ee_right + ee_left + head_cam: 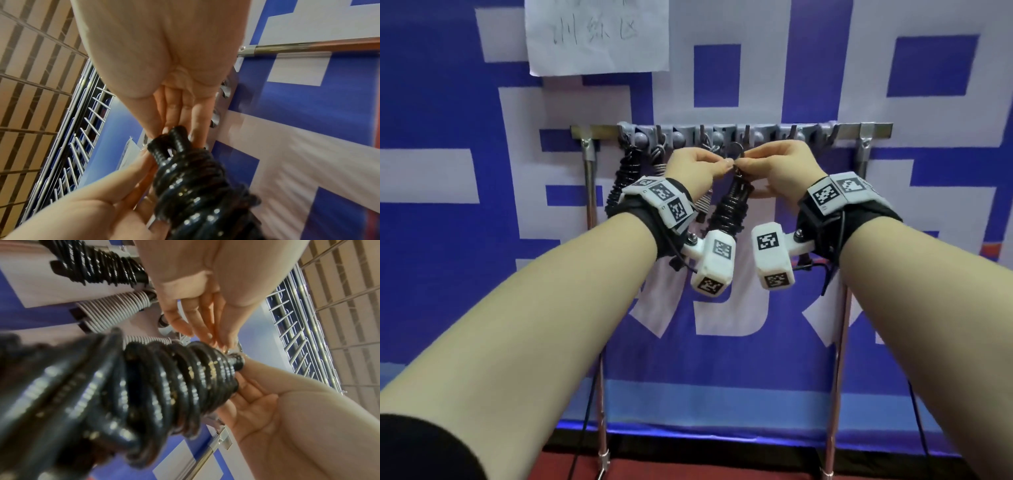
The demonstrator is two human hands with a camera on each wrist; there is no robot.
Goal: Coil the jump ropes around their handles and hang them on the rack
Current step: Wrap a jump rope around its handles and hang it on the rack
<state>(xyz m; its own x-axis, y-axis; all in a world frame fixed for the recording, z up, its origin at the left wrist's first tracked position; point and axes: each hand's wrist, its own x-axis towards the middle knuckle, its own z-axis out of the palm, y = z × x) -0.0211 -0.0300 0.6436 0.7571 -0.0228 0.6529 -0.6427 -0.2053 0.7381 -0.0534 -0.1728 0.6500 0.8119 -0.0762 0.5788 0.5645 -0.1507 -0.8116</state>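
Blurring black coiled rope (pixel 164 386) foreground

A blue banner (pixel 465 274) with large white block shapes covers the wall. A white paper sheet (pixel 597 37) with handwriting hangs at 11 o'clock. Red floor (pixel 688 466) runs along 6 o'clock. Overhead, a slatted ceiling (pixel 349 272) shows.

Coiled ropes (pixel 626 178) hang under the rack's (pixel 722 132) left half.

Both forearms are extending forward and up; left hand (pixel 693 169) and right hand (pixel 779 168) are meeting fingertip to fingertip, fingers pinching.
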